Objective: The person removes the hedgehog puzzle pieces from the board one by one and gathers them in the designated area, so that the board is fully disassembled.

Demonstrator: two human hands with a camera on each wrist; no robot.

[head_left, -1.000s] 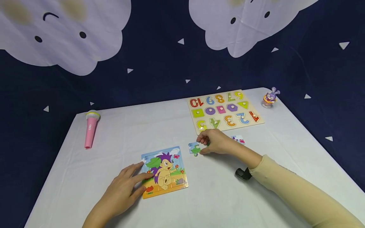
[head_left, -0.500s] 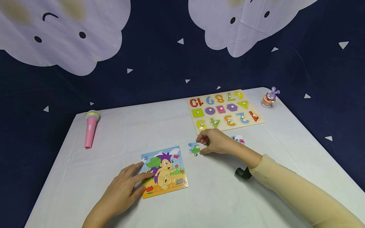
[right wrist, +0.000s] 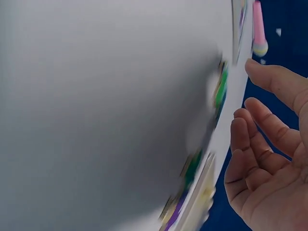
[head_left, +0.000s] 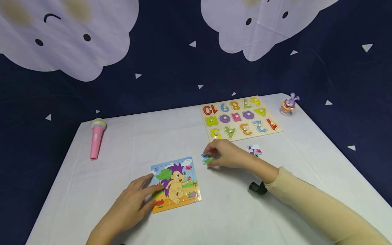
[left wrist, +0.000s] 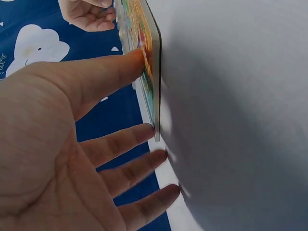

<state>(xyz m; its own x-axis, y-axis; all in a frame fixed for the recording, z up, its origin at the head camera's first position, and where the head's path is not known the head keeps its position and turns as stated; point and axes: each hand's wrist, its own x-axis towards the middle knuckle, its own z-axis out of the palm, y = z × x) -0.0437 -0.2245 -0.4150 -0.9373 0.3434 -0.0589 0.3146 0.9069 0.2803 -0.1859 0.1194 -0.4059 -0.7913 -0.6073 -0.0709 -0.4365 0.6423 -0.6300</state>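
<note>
My left hand (head_left: pixel 130 200) rests on the left edge of a square hedgehog jigsaw puzzle (head_left: pixel 176 185), its fingers spread. In the left wrist view the thumb touches the puzzle board (left wrist: pixel 150 62) and the other fingers extend past its edge. Farther right, my right hand (head_left: pixel 228 154) hovers over a loose jigsaw piece (head_left: pixel 206 160) with a green leaf, partly hiding it. The right wrist view has a gap between thumb and fingers, with nothing held; the green piece (right wrist: pixel 221 89) lies beyond them, blurred. Another jigsaw piece (head_left: pixel 255 149) lies beside the right wrist.
A wooden number-and-shape peg board (head_left: pixel 242 117) lies behind the right hand. A pink toy microphone (head_left: pixel 97 139) is at the left, a purple rabbit figure (head_left: pixel 289 103) at the back right corner. A black object (head_left: pixel 258 188) sits by the right sleeve.
My right hand has shifted a little left and now covers more of the leaf piece. More of the jigsaw piece by the wrist shows. The left hand stays on the puzzle.
</note>
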